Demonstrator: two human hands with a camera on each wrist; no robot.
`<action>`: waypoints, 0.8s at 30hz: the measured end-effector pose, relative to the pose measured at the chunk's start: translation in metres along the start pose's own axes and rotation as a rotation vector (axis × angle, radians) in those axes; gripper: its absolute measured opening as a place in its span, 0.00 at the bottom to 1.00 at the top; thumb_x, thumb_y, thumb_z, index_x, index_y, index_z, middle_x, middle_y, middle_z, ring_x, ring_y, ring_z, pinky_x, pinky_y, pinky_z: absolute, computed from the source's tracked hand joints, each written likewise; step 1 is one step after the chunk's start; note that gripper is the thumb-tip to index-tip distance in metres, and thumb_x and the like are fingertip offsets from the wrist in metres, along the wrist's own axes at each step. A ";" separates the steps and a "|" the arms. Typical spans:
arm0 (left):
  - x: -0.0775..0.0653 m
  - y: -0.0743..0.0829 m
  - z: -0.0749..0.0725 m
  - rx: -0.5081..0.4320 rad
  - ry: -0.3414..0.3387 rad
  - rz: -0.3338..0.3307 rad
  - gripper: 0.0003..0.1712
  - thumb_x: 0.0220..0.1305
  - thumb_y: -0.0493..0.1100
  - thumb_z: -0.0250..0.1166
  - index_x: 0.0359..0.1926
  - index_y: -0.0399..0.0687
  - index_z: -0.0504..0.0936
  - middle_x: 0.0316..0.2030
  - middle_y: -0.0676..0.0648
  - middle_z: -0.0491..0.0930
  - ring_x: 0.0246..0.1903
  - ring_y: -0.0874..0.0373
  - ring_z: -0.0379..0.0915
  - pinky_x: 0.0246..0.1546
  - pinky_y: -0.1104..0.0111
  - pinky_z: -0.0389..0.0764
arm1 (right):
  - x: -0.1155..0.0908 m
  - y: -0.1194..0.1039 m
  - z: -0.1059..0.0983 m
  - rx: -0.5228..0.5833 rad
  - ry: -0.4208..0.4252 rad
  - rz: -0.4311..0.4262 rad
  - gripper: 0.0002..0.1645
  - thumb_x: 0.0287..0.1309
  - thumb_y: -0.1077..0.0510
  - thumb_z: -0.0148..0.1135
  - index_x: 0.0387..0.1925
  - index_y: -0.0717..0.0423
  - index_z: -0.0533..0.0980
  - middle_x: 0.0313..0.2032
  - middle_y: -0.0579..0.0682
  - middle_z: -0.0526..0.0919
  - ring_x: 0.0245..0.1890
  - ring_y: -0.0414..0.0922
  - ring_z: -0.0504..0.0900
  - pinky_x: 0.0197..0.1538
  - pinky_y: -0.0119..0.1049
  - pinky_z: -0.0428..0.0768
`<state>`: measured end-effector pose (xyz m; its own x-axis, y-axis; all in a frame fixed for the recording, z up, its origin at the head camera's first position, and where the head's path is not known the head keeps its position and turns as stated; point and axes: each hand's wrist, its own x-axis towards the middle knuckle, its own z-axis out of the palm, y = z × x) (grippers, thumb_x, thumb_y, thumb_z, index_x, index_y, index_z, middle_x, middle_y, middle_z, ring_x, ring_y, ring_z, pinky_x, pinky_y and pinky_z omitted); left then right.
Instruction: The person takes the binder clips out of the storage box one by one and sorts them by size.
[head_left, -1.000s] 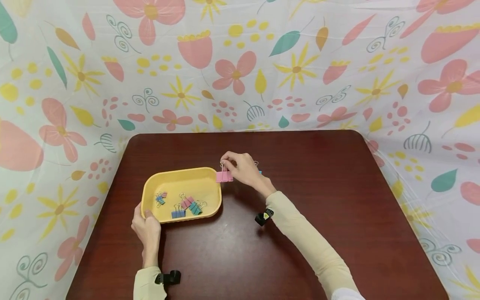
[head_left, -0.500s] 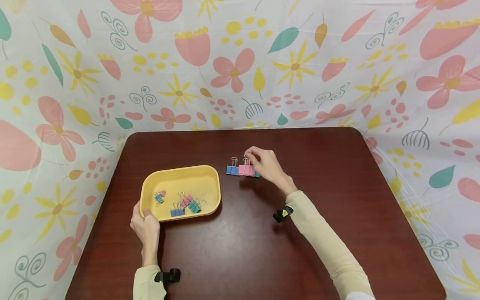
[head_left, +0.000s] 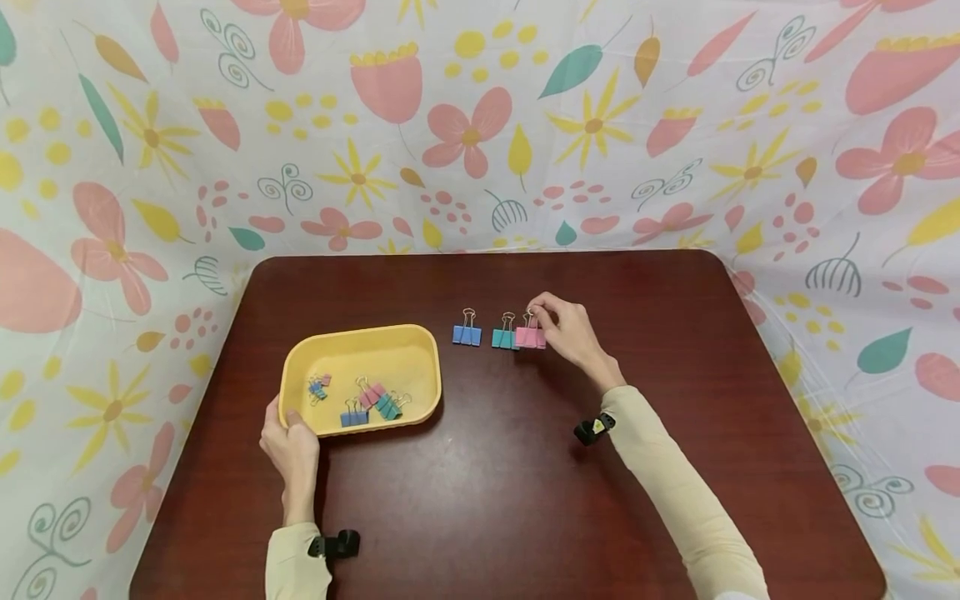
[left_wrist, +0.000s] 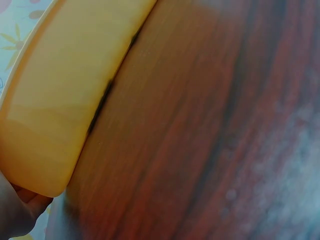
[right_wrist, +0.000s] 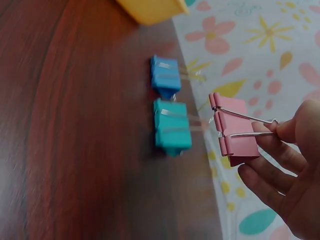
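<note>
A pink binder clip [head_left: 530, 337] is pinched by its wire handles in my right hand [head_left: 570, 333], held above the table in the right wrist view. Just left of it on the table is a teal binder clip [head_left: 504, 339], and farther left a blue binder clip [head_left: 467, 336]. My left hand [head_left: 292, 446] grips the near left corner of a yellow tray [head_left: 360, 336], thumb over the rim. Inside the tray lie a smaller blue clip [head_left: 354, 418], a pink clip [head_left: 371, 395], a teal clip [head_left: 387, 407] and a cluster of tiny clips [head_left: 318, 387].
The dark brown table [head_left: 480, 500] has rounded far corners. Behind it and at its sides hangs a white floral cloth [head_left: 480, 150]. Black camera straps sit on both wrists, the right one [head_left: 594, 428] close above the table.
My right hand has carried the pink binder clip rightward from the tray's right edge, past the blue and teal clips. My left hand keeps its grip on the tray.
</note>
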<state>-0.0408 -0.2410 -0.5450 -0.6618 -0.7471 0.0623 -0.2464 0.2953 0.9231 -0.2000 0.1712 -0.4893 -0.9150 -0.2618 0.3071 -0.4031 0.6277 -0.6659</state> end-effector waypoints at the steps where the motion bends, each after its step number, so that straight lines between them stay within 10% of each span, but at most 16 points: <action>1: 0.000 0.000 0.000 -0.003 -0.001 -0.001 0.23 0.72 0.34 0.49 0.63 0.34 0.77 0.54 0.29 0.82 0.51 0.40 0.77 0.46 0.68 0.71 | -0.001 0.004 -0.001 -0.006 0.000 0.005 0.10 0.73 0.58 0.56 0.40 0.55 0.83 0.28 0.50 0.84 0.22 0.43 0.73 0.33 0.37 0.72; 24: 0.004 0.000 0.001 -0.005 0.000 -0.014 0.23 0.71 0.34 0.49 0.62 0.33 0.78 0.53 0.29 0.82 0.50 0.40 0.78 0.43 0.75 0.67 | -0.015 0.053 0.002 -0.026 -0.071 0.144 0.12 0.74 0.57 0.55 0.47 0.57 0.82 0.37 0.53 0.88 0.27 0.48 0.77 0.31 0.37 0.73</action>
<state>-0.0442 -0.2435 -0.5455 -0.6580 -0.7514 0.0497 -0.2520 0.2819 0.9257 -0.2080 0.2065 -0.5305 -0.9626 -0.2182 0.1604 -0.2679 0.6812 -0.6813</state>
